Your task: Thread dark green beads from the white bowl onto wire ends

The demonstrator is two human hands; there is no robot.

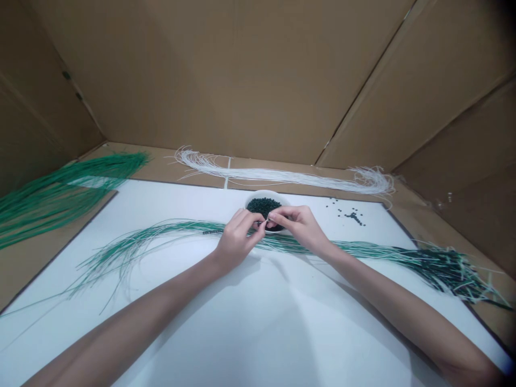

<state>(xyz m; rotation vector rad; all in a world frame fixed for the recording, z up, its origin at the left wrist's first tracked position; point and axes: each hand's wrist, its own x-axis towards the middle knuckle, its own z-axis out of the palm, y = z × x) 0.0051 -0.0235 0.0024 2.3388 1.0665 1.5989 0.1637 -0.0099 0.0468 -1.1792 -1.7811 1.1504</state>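
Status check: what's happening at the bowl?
Left hand and right hand pinching a thin strand above the bead bowl. Green strands lying under the wrists, not blocking.

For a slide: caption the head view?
Left hand and right hand pinch a strand over a bowl of green beads.

Mount: sat on the person's head, the only view.
Facing: looked forward and down.
Nearness: was close above the left hand and right hand.
Reach: took in the bench and cardboard wall beyond.
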